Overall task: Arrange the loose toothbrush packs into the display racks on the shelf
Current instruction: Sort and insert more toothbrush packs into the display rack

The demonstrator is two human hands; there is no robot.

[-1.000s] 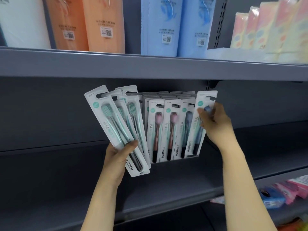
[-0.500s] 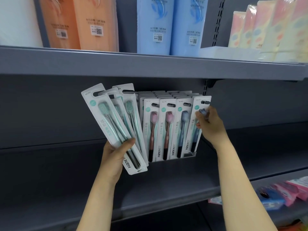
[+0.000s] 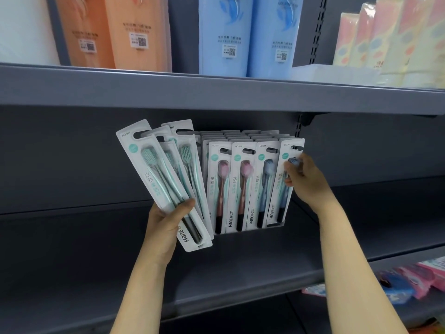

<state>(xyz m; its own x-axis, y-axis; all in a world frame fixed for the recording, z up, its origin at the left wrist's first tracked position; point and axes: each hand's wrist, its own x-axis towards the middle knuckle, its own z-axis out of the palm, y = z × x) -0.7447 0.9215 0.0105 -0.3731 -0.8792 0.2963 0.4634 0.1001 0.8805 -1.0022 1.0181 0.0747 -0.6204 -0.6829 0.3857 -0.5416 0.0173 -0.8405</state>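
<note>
My left hand [image 3: 166, 220] grips a fanned bunch of green toothbrush packs [image 3: 156, 174] by their lower ends, tilted to the left, just left of the rack. A clear display rack [image 3: 272, 226] stands on the grey middle shelf [image 3: 240, 266], filled with rows of upright packs with pink and blue brushes. My right hand [image 3: 305, 179] pinches the blue toothbrush pack [image 3: 283, 189] at the rack's front right slot, and that pack stands low in the rack.
The upper shelf [image 3: 216, 92] carries orange [image 3: 115, 32] and blue pouches [image 3: 248, 34] and pastel packs [image 3: 395, 39] at the right. Small pink and blue packets [image 3: 407, 280] lie on a lower shelf at the bottom right.
My right hand has lowered the blue pack into the rack's front right slot. The left hand keeps the green packs in about the same spot.
</note>
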